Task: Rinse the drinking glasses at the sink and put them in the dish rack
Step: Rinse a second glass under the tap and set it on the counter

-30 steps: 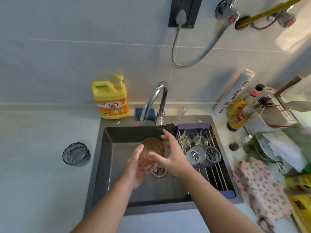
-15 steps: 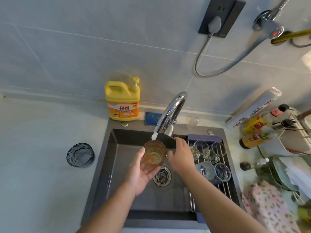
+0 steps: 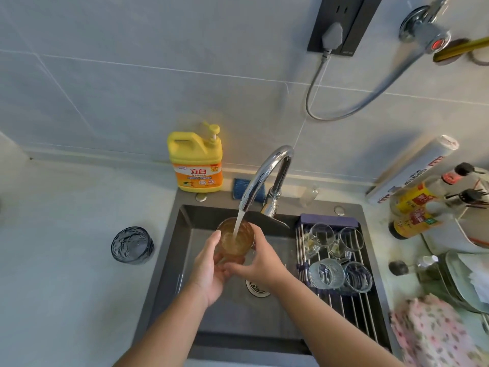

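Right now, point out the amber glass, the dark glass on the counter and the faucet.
amber glass (image 3: 244,243): head view, inner wall right of the water stream.
dark glass (image 3: 132,245): head view, middle of its open mouth.
faucet (image 3: 264,170): head view, curved spout.

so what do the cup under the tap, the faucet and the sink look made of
The amber glass looks like tinted glass: translucent, rippled wall. The faucet looks like polished chromed metal: bright mirror-like highlights along its curve. The sink is dark grey and matte: coated steel or composite, the look leaves it open.
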